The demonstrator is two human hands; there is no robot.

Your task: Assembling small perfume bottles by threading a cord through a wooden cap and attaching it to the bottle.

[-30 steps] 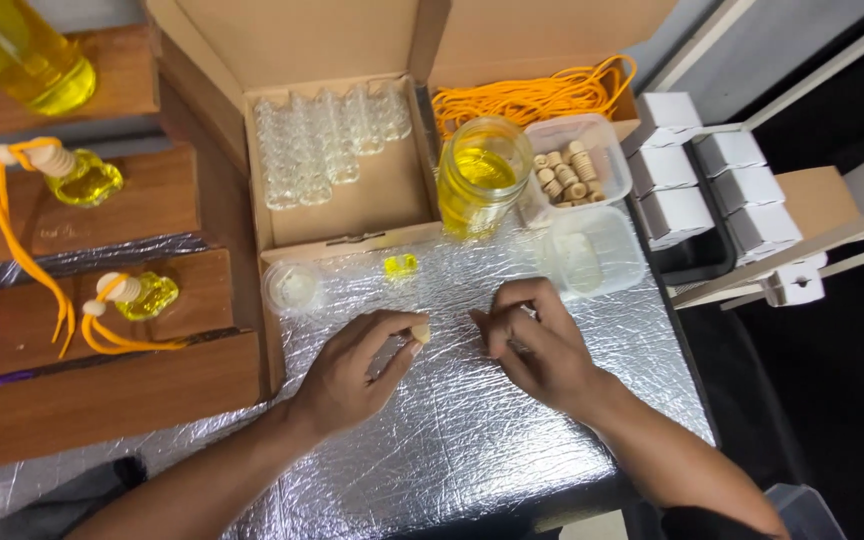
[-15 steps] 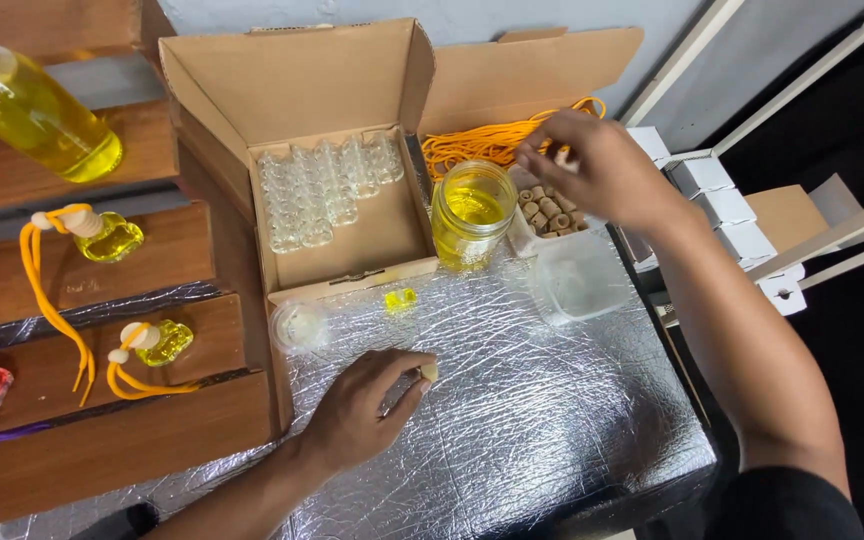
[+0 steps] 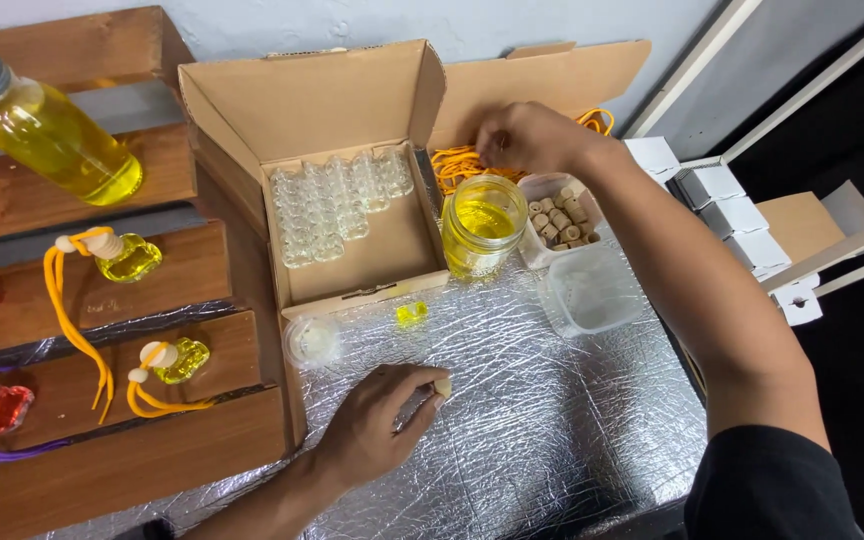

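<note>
On foil: left hand (image 3: pixel 377 430) pinches wooden cap (image 3: pixel 442 385); right hand (image 3: pixel 527 135) grips orange cords (image 3: pixel 452 165) behind jar (image 3: pixel 482 225).

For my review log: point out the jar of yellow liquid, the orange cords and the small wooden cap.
jar (image 3: pixel 484 225), head view, glass wall.
orange cords (image 3: pixel 455 163), head view, bundle's left part.
wooden cap (image 3: pixel 443 386), head view, exposed end at left fingers.

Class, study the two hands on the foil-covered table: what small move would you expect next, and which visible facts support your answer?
Probably the right hand lifts one orange cord from the bundle behind the jar of yellow liquid and brings it toward the left hand, which holds a small wooden cap on the foil.
</note>
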